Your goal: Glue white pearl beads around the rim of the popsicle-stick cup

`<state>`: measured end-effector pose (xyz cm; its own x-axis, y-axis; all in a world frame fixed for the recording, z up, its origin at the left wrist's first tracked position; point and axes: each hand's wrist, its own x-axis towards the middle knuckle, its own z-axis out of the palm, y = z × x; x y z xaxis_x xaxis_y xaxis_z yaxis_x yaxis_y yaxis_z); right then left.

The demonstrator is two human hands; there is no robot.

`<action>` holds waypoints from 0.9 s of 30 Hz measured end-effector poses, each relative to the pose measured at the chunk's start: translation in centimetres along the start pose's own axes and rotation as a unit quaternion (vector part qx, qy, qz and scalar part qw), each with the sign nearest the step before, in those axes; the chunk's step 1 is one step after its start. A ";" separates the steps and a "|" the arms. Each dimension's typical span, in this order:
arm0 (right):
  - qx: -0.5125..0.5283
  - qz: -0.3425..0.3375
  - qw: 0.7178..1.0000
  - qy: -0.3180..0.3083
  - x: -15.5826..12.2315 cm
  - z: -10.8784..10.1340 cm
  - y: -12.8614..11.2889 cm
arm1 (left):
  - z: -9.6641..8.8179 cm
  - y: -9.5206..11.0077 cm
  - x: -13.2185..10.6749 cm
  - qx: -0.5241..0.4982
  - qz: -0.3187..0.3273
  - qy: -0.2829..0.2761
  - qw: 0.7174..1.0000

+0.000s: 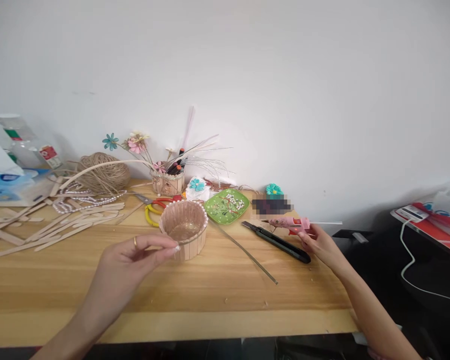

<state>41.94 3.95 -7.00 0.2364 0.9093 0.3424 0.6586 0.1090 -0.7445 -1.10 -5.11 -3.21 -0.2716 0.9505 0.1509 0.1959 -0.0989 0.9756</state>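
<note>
My left hand (pixel 135 265) pinches a small shiny white bead (pixel 177 248) between thumb and forefinger. Just behind those fingertips stands a round wooden-slat basket (pixel 189 247), its rim lined with pearl-like beads. At the right side of the table, my right hand (pixel 320 245) is closed around a pink glue gun (pixel 288 223), whose nozzle points left. A black utility knife (pixel 281 243) lies just in front of the glue gun. Between basket and gun sits a green dish (pixel 221 212) holding loose white beads. Part of the glue gun's handle is hidden by my fingers.
Wooden sticks (pixel 78 225), a pearl string (pixel 71 204) and a twine ball (pixel 103 172) lie left. Scissors (pixel 152 215) rest behind the basket. A flower-filled pot (pixel 168 184) stands at the wall. A thin flat strip (pixel 247 255) crosses the table. A white cable (pixel 407 250) hangs at right.
</note>
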 end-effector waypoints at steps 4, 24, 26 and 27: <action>-0.011 0.018 0.985 0.174 -2.0 -1.7 -0.6 | 0.6 2.1 1.7 0.043 0.058 -0.016 0.997; 0.307 -0.084 0.881 -0.349 -7.4 17.7 -15.7 | 3.1 1.3 4.8 0.098 0.104 -0.118 0.983; 0.317 -0.110 0.880 -0.337 -7.6 18.0 -15.8 | 2.8 1.1 4.8 0.115 0.120 -0.119 0.979; 0.314 -0.118 0.882 -0.329 -7.7 18.1 -15.8 | 2.7 1.0 4.7 0.126 0.133 -0.121 0.976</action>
<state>16.80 2.53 -8.20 -0.4573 0.8451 0.2769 0.0584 0.3393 -0.9389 0.38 0.07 -1.98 0.0442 0.9456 0.3223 0.4627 -0.3053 0.8323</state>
